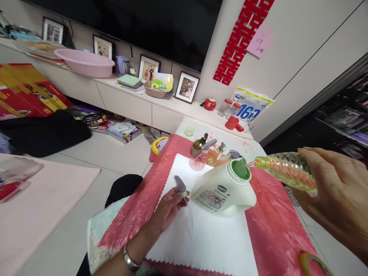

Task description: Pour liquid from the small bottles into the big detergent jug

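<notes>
My right hand (330, 184) is wrapped round a ribbed, see-through yellowish bottle (283, 168), tipped on its side. Its neck points left, right at the green-lipped mouth of a large pale green jug (221, 193), and reddish liquid shows at the opening. The jug stands on a white sheet, its label facing me. Between thumb and fingers of my left hand (169, 207) is a grey spray pump head (180, 186), with a thin clear tube hanging down from it. My left hand is left of the jug, apart from it.
Several small spray and dropper bottles (201, 155) stand behind the jug. A red cloth (276, 214) lies under the white sheet (212, 245). A roll of tape (313, 264) is at the lower right. Red-lidded jars (225, 106) and a plastic bag (253, 107) are farther back.
</notes>
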Available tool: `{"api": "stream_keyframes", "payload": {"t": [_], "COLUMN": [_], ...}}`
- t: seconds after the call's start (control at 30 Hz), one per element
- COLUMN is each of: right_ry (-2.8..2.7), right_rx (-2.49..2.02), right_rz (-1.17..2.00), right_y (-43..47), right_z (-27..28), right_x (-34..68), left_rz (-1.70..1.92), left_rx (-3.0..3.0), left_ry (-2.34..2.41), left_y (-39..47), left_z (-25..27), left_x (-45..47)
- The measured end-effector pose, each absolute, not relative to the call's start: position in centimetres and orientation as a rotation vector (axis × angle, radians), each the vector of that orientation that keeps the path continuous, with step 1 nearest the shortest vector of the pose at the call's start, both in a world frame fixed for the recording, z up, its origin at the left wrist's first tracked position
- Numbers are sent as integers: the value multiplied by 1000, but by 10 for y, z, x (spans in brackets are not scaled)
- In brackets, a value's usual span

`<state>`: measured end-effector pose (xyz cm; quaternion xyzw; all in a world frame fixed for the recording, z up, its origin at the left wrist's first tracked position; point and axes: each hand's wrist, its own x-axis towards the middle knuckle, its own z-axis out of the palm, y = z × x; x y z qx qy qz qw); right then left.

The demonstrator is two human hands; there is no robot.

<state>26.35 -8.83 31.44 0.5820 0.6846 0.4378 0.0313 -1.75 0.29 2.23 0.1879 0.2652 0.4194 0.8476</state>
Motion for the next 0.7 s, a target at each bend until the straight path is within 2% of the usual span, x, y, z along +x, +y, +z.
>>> {"api": "stream_keyframes", "payload": {"t": [0.7], "right_ry": [2107], "right_rx": [1771], "right_rz": [1398], "right_y": [-87], "right_z": [315], "right_x": [270], "left_rz": [881], "left_rx": [401], "left_ry": [556], "left_y": [3], "left_z": [23], "left_x": [-17]}}
